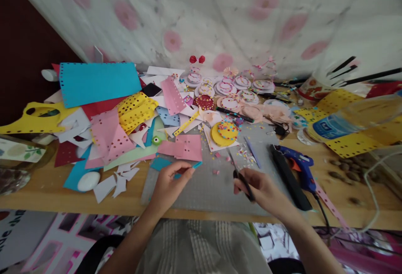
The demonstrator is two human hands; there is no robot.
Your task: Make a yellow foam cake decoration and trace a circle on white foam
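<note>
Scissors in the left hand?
No, the right hand holds the scissors, while the left hand pinches a small blue strip.

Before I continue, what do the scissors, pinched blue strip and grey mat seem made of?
Scissors: thin grey blades, likely metal; smooth black handles, likely plastic. Blue strip: paper or foam, evenly coloured, too small to settle. Grey mat: perhaps plastic, flat and smooth-looking.

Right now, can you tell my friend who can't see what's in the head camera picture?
A person's left hand pinches a small blue strip, and their right hand holds scissors, over a grey mat. Colourful paper is heaped at the left; a blue glue gun lies at the right.
</note>
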